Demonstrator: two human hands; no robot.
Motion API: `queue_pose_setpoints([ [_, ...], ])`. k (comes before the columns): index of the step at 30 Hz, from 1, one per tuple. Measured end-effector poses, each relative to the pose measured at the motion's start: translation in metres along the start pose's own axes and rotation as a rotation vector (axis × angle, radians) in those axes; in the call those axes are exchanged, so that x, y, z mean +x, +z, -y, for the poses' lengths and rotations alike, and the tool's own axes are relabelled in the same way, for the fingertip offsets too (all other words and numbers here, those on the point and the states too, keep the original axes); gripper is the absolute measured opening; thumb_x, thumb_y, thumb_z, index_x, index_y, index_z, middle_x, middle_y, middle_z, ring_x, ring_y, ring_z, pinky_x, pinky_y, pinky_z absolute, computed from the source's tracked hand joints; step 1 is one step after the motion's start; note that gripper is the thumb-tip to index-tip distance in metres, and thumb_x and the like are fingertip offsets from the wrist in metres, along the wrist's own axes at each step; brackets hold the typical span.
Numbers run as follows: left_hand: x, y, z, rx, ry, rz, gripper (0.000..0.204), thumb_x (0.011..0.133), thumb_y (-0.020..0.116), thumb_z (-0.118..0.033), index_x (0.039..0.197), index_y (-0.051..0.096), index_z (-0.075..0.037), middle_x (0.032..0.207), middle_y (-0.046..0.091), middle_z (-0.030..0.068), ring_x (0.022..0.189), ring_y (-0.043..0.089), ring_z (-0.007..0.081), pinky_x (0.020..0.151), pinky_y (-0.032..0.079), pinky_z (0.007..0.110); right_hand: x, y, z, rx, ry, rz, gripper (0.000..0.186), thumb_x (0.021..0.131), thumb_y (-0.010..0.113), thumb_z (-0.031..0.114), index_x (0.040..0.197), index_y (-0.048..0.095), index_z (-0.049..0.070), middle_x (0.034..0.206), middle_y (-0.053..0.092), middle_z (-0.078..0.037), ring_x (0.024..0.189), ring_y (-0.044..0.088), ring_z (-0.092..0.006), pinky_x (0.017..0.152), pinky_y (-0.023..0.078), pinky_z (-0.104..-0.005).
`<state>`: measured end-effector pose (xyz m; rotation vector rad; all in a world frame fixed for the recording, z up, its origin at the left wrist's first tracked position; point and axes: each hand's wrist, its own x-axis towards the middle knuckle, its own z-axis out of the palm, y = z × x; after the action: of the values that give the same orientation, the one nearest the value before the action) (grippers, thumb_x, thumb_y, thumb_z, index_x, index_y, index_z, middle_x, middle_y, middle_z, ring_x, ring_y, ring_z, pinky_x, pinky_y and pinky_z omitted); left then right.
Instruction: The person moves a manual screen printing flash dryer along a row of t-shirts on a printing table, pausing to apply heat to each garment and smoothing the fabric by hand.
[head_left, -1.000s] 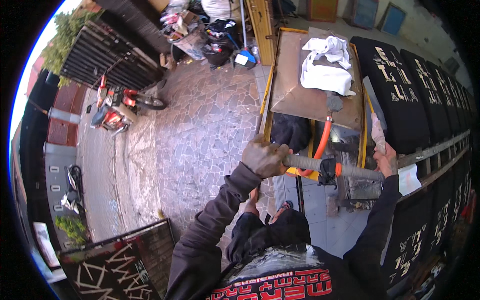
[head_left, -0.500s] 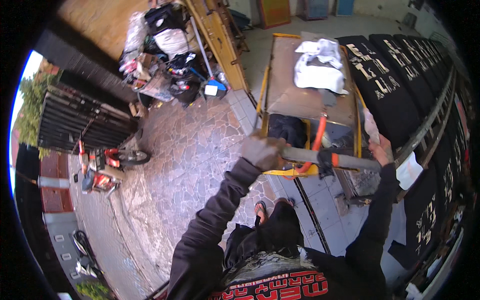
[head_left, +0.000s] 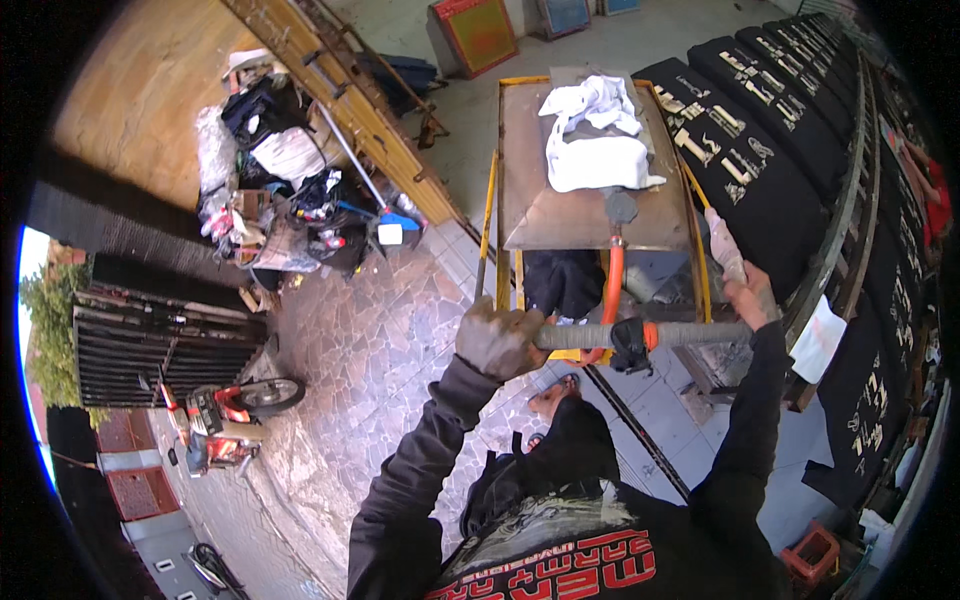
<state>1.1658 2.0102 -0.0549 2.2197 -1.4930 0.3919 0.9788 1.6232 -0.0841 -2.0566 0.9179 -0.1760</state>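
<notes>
A cart with a yellow metal frame [head_left: 489, 215] stands in front of me, carrying a wide brown flat panel [head_left: 525, 215]. My left hand [head_left: 498, 338] is closed round the near end of the cart's left rail. Closed on the pink-wrapped handle [head_left: 722, 240] of the right rail is my right hand [head_left: 752, 297]. A grey ribbed bar [head_left: 700, 334] runs crosswise between my hands, with black and orange wrapping at its middle. An orange hose [head_left: 615, 280] curves from the panel toward it. A crumpled white cloth [head_left: 600, 160] lies on the panel, and dark cloth [head_left: 562, 283] is bunched below.
Black printed fabric panels [head_left: 735, 150] lie in rows on the right, beside a long metal rail [head_left: 835, 245]. A heap of bags and rubbish [head_left: 285, 185] and a blue dustpan [head_left: 393, 228] are at the left. A red motorcycle [head_left: 225, 415] stands farther left. A red crate [head_left: 812, 553] sits low right.
My view has turned, so the cart and cloth appear farther left and the heap has shifted left too. My feet have changed position. Both hands keep their hold on the rails.
</notes>
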Motion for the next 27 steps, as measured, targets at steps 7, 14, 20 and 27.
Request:
queue_pose_setpoints([
  [7,0.04,0.012,0.039,-0.051,0.045,0.078,0.018,0.072,0.069,-0.029,0.068,0.058,-0.016,0.053,0.056,0.0024,0.046,0.054,0.0225,0.054,0.039,0.037,0.019,0.003,-0.016,0.035,0.124,-0.062,0.032,0.076,0.063,0.014,0.104,0.064,-0.002,0.091,0.066,-0.014,0.083,0.062,-0.0237,0.077,0.048,-0.0365],
  [14,0.089,0.021,0.085,-0.094,0.167,0.015,0.039,0.081,0.074,-0.031,0.055,0.05,-0.015,0.046,0.05,0.0025,0.038,0.05,0.023,0.048,0.038,0.036,0.037,0.021,0.0,0.114,0.128,-0.158,0.032,0.075,0.063,0.016,0.101,0.064,-0.002,0.087,0.066,-0.016,0.08,0.063,-0.0264,0.077,0.048,-0.0363],
  [20,0.125,0.034,0.125,-0.111,0.231,0.105,0.031,0.081,0.071,-0.036,0.064,0.055,-0.015,0.051,0.053,0.0029,0.046,0.054,0.0243,0.054,0.039,0.038,0.053,0.026,0.019,0.116,0.133,-0.214,0.031,0.074,0.063,0.015,0.1,0.064,-0.002,0.084,0.066,-0.016,0.077,0.063,-0.0267,0.074,0.048,-0.0368],
  [27,0.174,0.072,0.165,-0.237,0.39,0.104,0.018,0.065,0.068,-0.027,0.077,0.06,-0.016,0.055,0.057,0.0005,0.049,0.058,0.0198,0.055,0.039,0.037,0.054,0.035,-0.012,0.093,0.26,-0.378,0.039,0.073,0.063,0.013,0.109,0.065,-0.002,0.088,0.067,-0.017,0.08,0.064,-0.0289,0.076,0.05,-0.0374],
])
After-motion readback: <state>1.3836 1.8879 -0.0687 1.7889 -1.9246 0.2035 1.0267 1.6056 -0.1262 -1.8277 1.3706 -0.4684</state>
